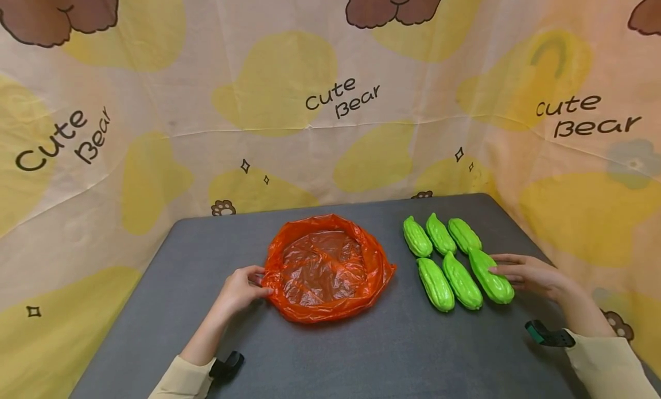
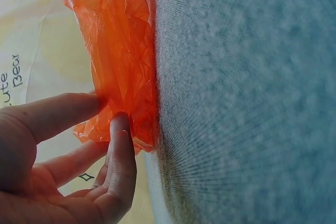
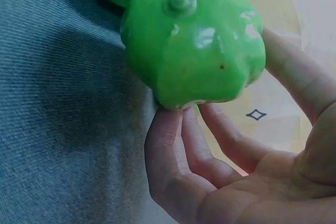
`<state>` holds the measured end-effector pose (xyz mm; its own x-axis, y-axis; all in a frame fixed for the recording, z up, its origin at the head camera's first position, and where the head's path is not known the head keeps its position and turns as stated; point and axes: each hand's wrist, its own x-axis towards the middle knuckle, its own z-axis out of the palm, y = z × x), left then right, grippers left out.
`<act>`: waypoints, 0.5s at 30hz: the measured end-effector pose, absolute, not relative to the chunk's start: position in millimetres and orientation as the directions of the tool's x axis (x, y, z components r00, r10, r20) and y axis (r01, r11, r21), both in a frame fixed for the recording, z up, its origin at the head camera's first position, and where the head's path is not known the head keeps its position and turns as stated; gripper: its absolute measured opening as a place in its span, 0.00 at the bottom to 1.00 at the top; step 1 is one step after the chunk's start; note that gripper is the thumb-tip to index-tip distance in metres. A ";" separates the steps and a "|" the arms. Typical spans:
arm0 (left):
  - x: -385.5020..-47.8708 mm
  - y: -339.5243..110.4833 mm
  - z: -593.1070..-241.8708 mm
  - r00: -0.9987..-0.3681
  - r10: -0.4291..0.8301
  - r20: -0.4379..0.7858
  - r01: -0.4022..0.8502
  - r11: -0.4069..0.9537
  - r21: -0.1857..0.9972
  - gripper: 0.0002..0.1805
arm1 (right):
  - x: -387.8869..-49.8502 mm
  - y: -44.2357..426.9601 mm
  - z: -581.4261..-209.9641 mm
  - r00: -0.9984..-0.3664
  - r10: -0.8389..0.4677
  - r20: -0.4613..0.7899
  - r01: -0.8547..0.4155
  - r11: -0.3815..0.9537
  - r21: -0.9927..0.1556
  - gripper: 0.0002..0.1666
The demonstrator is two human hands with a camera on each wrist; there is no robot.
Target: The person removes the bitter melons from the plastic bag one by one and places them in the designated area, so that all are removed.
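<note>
An orange-red plastic bag (image 1: 379,261) sits on the dark table, its mouth spread wide and its rim rolled into a ring. At its left side my left hand (image 1: 242,289) pinches the rim. The left wrist view shows the thumb and fingers against the thin bag wall (image 2: 123,51). To the right lie several bright green, ridged bitter melons (image 1: 435,284) in two rows. My right hand (image 1: 532,274) grips the rightmost front bitter melon (image 1: 488,275). In the right wrist view, that melon's rounded end (image 3: 194,51) is between thumb and fingers, partly hiding the fingertips.
The grey table (image 1: 330,359) ends at a back edge against a printed cloth (image 1: 289,89). Cloth also hangs along both sides. A strip of table lies between the bag and the melons. Dark wrist bands (image 1: 549,334) sit at both cuffs.
</note>
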<state>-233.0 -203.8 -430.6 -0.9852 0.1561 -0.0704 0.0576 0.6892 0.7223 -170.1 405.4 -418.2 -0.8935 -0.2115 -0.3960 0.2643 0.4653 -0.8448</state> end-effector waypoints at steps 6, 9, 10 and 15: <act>-232.5 -203.7 -430.0 -0.986 0.152 -0.068 0.058 0.698 0.714 0.27 | -170.5 401.3 -421.1 -0.891 -0.221 -0.397 0.256 0.476 -0.841 0.44; -232.4 -203.9 -430.1 -0.986 0.152 -0.067 0.059 0.700 0.712 0.27 | -170.9 398.6 -422.1 -0.890 -0.201 -0.409 0.274 0.481 -0.833 0.44; -232.4 -204.0 -430.1 -0.986 0.152 -0.067 0.059 0.699 0.712 0.27 | -171.0 397.8 -422.5 -0.890 -0.195 -0.413 0.280 0.482 -0.830 0.44; -232.1 -204.4 -430.1 -0.986 0.153 -0.066 0.059 0.693 0.718 0.28 | -171.1 396.1 -423.4 -0.888 -0.178 -0.423 0.297 0.478 -0.826 0.45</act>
<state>-232.1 -204.4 -430.1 -0.9860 0.1531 -0.0662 0.0594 0.6931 0.7184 -171.1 396.1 -423.4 -0.8884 -0.1785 -0.4230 0.2975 0.4780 -0.8265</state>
